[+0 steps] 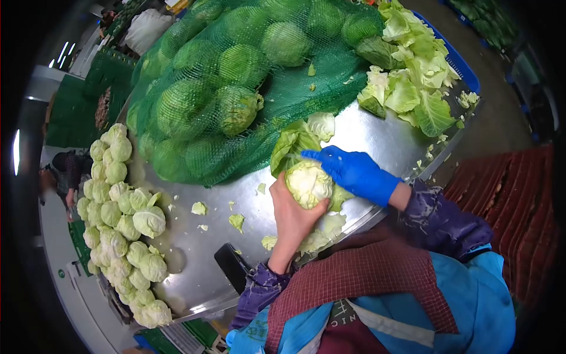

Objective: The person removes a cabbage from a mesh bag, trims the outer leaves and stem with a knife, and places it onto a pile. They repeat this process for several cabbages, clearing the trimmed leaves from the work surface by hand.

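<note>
My bare left hand (293, 213) is wrapped round the lower left side of a pale, partly stripped cabbage (308, 184), its thumb along the near edge. At the cabbage's upper right is my right hand (361, 176), in a blue glove. Its index finger reaches left over the top while the other fingers curl in; what they hold, if anything, is hidden. Green outer leaves (290, 143) fan out just beyond the cabbage. Below it, more pale leaves (321, 233) lie by the table's near edge.
A green mesh sack (283, 97) full of cabbages covers the far side of the metal table (206, 259). Trimmed cabbages (121, 236) are piled at the left. Discarded leaves (415, 76) heap up at the right, near a blue crate (463, 68). A black object (230, 266) sits at the near edge.
</note>
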A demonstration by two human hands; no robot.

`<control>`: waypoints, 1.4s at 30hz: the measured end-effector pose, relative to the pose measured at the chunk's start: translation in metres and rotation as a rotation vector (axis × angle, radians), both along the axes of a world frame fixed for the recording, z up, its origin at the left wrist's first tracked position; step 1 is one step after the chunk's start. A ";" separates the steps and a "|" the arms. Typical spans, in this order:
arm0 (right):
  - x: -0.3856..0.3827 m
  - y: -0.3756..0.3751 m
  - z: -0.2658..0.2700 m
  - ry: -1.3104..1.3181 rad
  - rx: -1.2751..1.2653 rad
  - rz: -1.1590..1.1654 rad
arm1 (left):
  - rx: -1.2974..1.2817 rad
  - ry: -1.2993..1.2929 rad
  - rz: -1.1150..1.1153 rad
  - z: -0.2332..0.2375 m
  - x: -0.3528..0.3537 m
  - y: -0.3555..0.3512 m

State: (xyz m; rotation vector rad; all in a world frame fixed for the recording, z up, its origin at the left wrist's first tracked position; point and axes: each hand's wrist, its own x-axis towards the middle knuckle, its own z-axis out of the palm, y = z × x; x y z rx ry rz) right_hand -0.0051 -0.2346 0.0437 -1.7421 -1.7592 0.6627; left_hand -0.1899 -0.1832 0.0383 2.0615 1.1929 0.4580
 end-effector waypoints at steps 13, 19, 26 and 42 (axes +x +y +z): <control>0.015 0.013 -0.035 0.302 -0.297 -0.147 | -0.056 -0.089 -0.296 0.002 -0.020 0.017; 0.023 0.012 -0.039 0.058 -0.157 -0.196 | -0.161 -0.064 -0.320 0.003 -0.034 0.023; 0.007 0.000 0.020 -0.213 0.111 0.270 | -0.416 -0.329 -0.035 -0.017 -0.024 0.019; 0.003 0.035 0.014 -0.382 0.157 0.391 | -0.390 -0.205 -0.065 -0.014 -0.017 0.026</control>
